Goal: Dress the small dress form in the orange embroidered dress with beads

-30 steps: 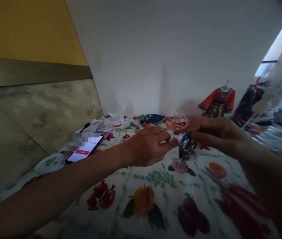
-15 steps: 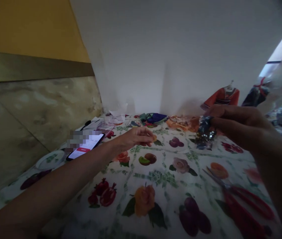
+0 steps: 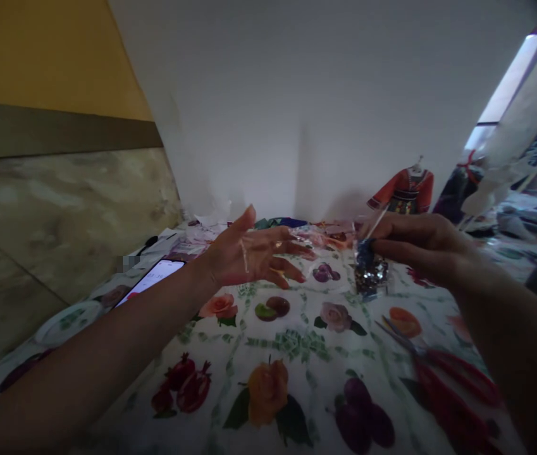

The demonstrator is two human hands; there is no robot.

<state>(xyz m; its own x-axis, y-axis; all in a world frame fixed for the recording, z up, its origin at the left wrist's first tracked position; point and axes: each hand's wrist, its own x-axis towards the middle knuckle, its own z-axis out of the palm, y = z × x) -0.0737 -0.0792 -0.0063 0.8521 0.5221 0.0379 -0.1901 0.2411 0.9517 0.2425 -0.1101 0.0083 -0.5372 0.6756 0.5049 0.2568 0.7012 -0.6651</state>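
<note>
My left hand [image 3: 263, 256] is raised over the tablecloth with its fingers spread and nothing gripped. A thin clear strip, perhaps plastic, shows across it. On the right, the fingers of my right hand [image 3: 420, 246] pinch the top of a small clear plastic bag [image 3: 370, 278]. Shiny silver and gold bits fill its lower part, with something dark blue above them. The bag hangs above the fruit-patterned tablecloth [image 3: 291, 385], apart from my left hand.
Red-handled scissors [image 3: 455, 379] lie at the right front. A lit phone [image 3: 157, 275] rests at the left, beyond a round white dish [image 3: 69, 319]. Toward the wall are blue-green cloth [image 3: 282, 222], orange material in clear plastic [image 3: 332, 237] and a tiny red garment [image 3: 403, 189] on a stand.
My left hand has opened, its fingers spreading apart. The view has turned slightly right. My right hand still pinches the bag, which now appears further left and a little lower.
</note>
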